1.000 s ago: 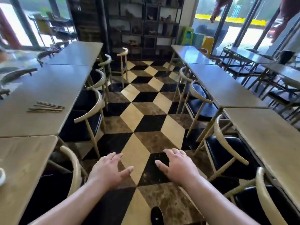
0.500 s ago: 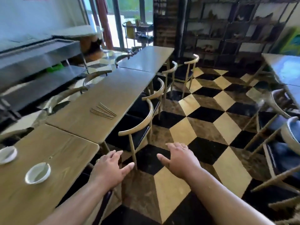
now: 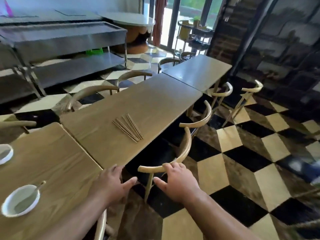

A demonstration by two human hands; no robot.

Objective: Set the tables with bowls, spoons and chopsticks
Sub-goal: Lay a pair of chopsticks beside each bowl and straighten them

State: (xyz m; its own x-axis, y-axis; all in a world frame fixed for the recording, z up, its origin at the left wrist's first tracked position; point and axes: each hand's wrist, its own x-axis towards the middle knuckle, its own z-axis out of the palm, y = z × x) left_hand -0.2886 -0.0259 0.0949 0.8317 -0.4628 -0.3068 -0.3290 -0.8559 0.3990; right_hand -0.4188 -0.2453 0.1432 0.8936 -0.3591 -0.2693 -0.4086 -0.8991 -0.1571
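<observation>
Head view: the aisle seen a second ago is now replaced by the bench row. The chopsticks (image 3: 128, 127) are brought close ahead of the left hand (image 3: 110, 186), loose on the middle bench (image 3: 155, 101). The left hand is spread and empty at the bench corner. The right hand (image 3: 178, 182) is spread and empty, fingers laid over a chair back (image 3: 185, 149). A bowl (image 3: 20, 200) with spoon (image 3: 40, 184) is set left of the left hand. Chopsticks are judged next to be laid out.

Daylight floods through the far glass doors (image 3: 188, 23) — frame motion-blurred, edges bowed by wide-angle distortion.
</observation>
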